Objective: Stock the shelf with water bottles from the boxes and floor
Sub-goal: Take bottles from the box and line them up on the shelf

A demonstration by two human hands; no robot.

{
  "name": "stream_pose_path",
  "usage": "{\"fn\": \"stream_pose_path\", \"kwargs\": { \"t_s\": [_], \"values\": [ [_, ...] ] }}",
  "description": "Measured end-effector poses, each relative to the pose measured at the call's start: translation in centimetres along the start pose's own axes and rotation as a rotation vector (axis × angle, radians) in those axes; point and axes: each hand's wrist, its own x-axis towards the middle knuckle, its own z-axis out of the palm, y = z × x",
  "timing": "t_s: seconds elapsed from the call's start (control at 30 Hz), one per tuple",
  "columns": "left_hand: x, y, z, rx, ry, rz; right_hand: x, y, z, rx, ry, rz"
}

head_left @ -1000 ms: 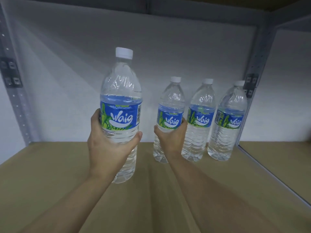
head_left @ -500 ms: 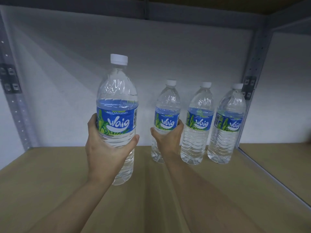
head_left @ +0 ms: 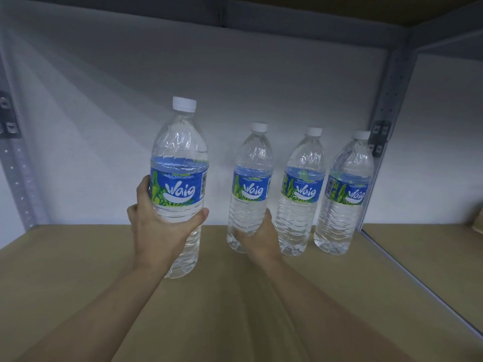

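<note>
The left hand [head_left: 159, 231] has its fingers curled round the ribbed lower body of a clear plastic water bottle with a blue and green "Waig" label and a white screw cap [head_left: 180, 184], the thumb [head_left: 200, 216] pressed across the near side just under the label and the other fingers wrapped behind on the left. This bottle is upright; whether its base touches the shelf cannot be told. It is the nearest and leftmost of the four.

The right hand [head_left: 257, 235] cups the base of a second clear plastic bottle of the same kind [head_left: 249, 189], fingers bent round its lower right side. That bottle stands upright on the tan wooden shelf board [head_left: 78, 270], a little farther back.

Just to its right, two more matching bottles [head_left: 300, 194] [head_left: 345, 197] stand upright in a row near the white back wall [head_left: 104, 113], close beside one another, the rightmost next to the grey perforated metal upright post [head_left: 389, 105]. The left part of the shelf board is bare. Beyond the post, at the far right, a further shelf section [head_left: 418, 257] continues.
</note>
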Motion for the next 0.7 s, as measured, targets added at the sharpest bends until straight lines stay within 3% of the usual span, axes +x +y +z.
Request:
{"fn": "stream_pose_path", "kwargs": {
  "t_s": [0.2,0.43,0.7],
  "values": [
    [0.5,-0.9,0.8,0.048,-0.010,0.019,-4.4,3.3,-2.3,-0.577,-0.197,-0.091],
    [2.0,-2.0,2.5,0.034,0.003,-0.001,-4.9,3.1,-2.6,-0.675,-0.172,-0.176],
    [5.0,-4.8,5.1,-0.035,-0.095,-0.065,-4.7,3.4,-2.4,-0.704,-0.154,-0.197]
  ]
}}
